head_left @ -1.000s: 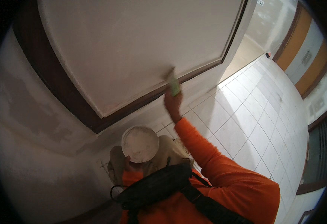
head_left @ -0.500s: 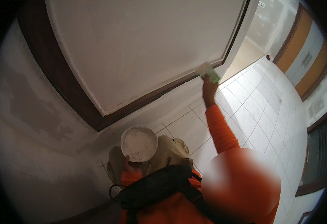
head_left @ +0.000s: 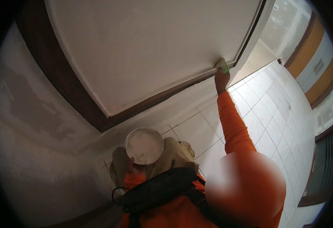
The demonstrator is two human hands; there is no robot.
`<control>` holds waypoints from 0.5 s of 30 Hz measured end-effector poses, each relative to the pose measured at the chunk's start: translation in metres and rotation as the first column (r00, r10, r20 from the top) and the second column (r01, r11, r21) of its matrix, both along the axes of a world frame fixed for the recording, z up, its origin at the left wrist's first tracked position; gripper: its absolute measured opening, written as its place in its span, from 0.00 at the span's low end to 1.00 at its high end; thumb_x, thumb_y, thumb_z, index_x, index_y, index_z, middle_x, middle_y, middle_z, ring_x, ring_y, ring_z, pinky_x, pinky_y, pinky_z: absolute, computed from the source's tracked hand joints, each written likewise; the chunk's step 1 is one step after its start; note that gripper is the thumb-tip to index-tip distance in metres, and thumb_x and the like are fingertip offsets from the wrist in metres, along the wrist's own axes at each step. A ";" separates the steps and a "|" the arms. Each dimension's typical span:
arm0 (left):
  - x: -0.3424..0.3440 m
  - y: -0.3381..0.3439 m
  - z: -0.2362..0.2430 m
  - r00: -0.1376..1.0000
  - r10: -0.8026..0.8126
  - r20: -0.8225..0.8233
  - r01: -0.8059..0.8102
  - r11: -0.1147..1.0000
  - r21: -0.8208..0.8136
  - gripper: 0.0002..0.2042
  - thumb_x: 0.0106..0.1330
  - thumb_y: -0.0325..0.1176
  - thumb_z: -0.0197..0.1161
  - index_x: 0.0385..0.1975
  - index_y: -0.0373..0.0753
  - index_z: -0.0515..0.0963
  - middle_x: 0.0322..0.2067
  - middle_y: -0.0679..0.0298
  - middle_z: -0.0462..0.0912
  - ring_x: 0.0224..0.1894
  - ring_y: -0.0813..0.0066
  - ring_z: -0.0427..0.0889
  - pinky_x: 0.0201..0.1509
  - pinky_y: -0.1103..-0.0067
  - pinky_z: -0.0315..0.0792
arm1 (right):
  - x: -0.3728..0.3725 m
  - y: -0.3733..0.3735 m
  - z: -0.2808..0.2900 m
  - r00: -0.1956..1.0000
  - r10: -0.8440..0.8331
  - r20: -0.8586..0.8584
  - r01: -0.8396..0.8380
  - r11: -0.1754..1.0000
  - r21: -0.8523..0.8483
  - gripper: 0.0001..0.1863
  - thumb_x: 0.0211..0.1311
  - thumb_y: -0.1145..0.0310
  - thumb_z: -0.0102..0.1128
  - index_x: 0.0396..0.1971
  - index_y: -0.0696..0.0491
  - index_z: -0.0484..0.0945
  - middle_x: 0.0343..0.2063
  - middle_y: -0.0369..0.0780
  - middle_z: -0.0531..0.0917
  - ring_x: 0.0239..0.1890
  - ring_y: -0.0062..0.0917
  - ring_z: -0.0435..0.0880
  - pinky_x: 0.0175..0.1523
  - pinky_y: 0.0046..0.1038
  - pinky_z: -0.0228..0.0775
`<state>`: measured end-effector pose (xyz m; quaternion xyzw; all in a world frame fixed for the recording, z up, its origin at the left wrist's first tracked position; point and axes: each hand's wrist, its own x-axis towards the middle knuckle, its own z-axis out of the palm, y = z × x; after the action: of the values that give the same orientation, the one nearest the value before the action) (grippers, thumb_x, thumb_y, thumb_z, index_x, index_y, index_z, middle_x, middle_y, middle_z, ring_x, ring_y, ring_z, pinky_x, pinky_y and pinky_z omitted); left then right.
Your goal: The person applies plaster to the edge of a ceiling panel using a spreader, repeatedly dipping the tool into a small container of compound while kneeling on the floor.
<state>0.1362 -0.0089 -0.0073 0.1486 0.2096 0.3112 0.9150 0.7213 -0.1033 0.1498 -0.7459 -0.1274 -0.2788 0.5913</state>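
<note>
My left hand (head_left: 133, 165) grips the near rim of a round white container (head_left: 144, 144) with pale powdery paste inside, held over my bent legs in khaki trousers. My right hand (head_left: 222, 80), at the end of my outstretched orange sleeve, holds a small pale-and-green flat tool (head_left: 223, 65) at the lower right corner of a large off-white recessed panel (head_left: 155, 49). Dark brown wooden trim (head_left: 71, 88) runs along the panel's left and lower sides. The tool's exact shape is unclear, partly hidden by my fingers.
A patchy plastered wall (head_left: 33, 121) rises close on my left. A black bag (head_left: 157, 188) hangs across my body. White floor tiles (head_left: 265, 114) stretch rightward to an open doorway (head_left: 261, 57), an orange-and-white striped door (head_left: 311, 53) and a dark-framed grilled glass opening (head_left: 322, 167).
My right hand with the tool has travelled right along the panel's lower edge from its middle to the corner, extending my arm. My left hand still holds the container in about the same place.
</note>
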 end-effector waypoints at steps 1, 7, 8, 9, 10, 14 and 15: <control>-0.001 -0.002 -0.001 1.000 0.023 0.001 -0.023 1.000 -0.011 0.34 0.60 0.43 0.65 0.67 0.42 0.61 0.62 0.59 0.70 0.62 0.58 0.71 0.63 0.62 0.71 | -0.015 0.006 -0.002 1.000 0.027 0.014 -0.027 1.000 0.012 0.14 0.59 0.67 0.58 0.41 0.59 0.80 0.36 0.51 0.84 0.43 0.47 0.84 0.47 0.41 0.73; -0.019 -0.005 -0.056 0.905 0.235 -0.355 0.058 0.759 0.649 0.33 0.64 0.48 0.65 0.65 0.43 0.61 0.64 0.59 0.69 0.64 0.61 0.69 0.65 0.68 0.67 | -0.161 0.066 -0.017 0.945 0.225 0.237 -0.246 0.967 0.064 0.14 0.67 0.67 0.54 0.48 0.58 0.76 0.41 0.45 0.83 0.44 0.33 0.82 0.51 0.33 0.71; -0.016 -0.005 -0.054 0.887 0.261 -0.380 0.100 0.695 0.712 0.33 0.64 0.48 0.65 0.65 0.43 0.61 0.64 0.59 0.68 0.64 0.62 0.69 0.65 0.69 0.66 | -0.182 0.072 -0.023 0.950 0.259 0.177 -0.270 0.962 0.046 0.15 0.66 0.69 0.54 0.49 0.59 0.75 0.43 0.46 0.83 0.47 0.34 0.81 0.53 0.33 0.70; -0.015 -0.004 -0.051 0.866 0.298 -0.401 0.139 0.627 0.766 0.33 0.65 0.49 0.64 0.65 0.44 0.61 0.65 0.59 0.68 0.64 0.62 0.69 0.65 0.70 0.66 | -0.206 0.082 -0.028 0.943 0.281 0.179 -0.287 0.958 0.006 0.15 0.67 0.70 0.54 0.50 0.59 0.75 0.44 0.45 0.82 0.47 0.34 0.80 0.53 0.33 0.70; -0.008 -0.004 -0.033 0.956 0.114 -0.270 0.051 0.842 0.537 0.30 0.67 0.48 0.62 0.65 0.44 0.61 0.65 0.59 0.68 0.65 0.63 0.68 0.66 0.69 0.64 | -0.227 0.084 -0.030 0.940 0.293 0.176 -0.296 0.955 -0.011 0.16 0.67 0.70 0.54 0.51 0.60 0.73 0.44 0.46 0.81 0.48 0.33 0.80 0.54 0.33 0.70; -0.013 0.005 -0.012 0.994 -0.075 0.078 0.066 0.992 0.103 0.27 0.71 0.47 0.56 0.66 0.44 0.60 0.67 0.61 0.65 0.67 0.65 0.64 0.69 0.68 0.60 | -0.372 0.111 0.006 0.818 0.575 0.024 -0.575 0.817 0.038 0.20 0.67 0.71 0.53 0.56 0.62 0.67 0.45 0.48 0.79 0.50 0.32 0.77 0.57 0.33 0.67; -0.012 0.005 -0.005 0.994 -0.076 0.081 0.068 0.992 0.104 0.27 0.71 0.47 0.56 0.66 0.44 0.60 0.67 0.61 0.65 0.67 0.65 0.64 0.69 0.68 0.60 | -0.397 0.104 0.023 0.657 0.734 -0.175 -0.709 0.680 0.188 0.21 0.67 0.72 0.53 0.57 0.63 0.66 0.47 0.48 0.78 0.51 0.32 0.77 0.58 0.34 0.67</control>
<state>0.1244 -0.0042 -0.0126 0.1887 0.1493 0.2941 0.9250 0.3247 0.0002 0.1729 -0.6299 -0.3273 0.0634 0.7014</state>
